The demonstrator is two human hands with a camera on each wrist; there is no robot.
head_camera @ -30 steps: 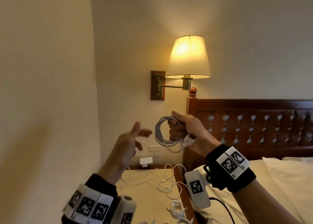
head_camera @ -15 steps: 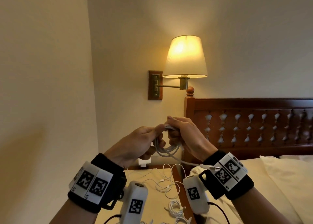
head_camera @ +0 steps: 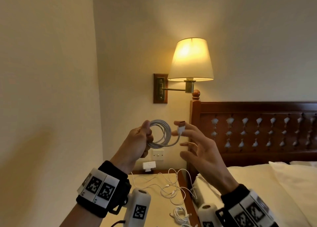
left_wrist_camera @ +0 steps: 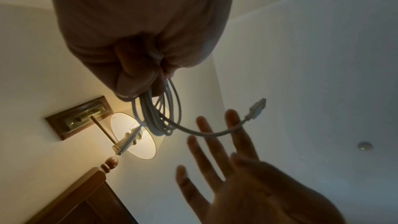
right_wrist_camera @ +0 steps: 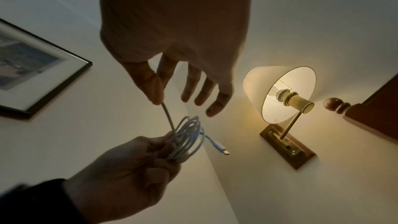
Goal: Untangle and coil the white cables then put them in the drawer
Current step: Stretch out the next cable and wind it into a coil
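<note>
While one coiled cable (head_camera: 160, 134) sits gripped in the left hand (head_camera: 137, 141), much remains.
Right hand (head_camera: 197, 146) pinches its plug end (head_camera: 181, 128), other fingers spread. Loose white cables (head_camera: 171, 187) still tangled on the surface (head_camera: 151, 201); drawer not in view.

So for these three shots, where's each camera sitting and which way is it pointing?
Head: looks forward at the wall lamp; left hand holds the coiled cable, right hand pinches its plug end.
Left wrist: looks up along the left hand at the ceiling.
Right wrist: looks up along the right hand's fingers.
All share coil and lamp.
</note>
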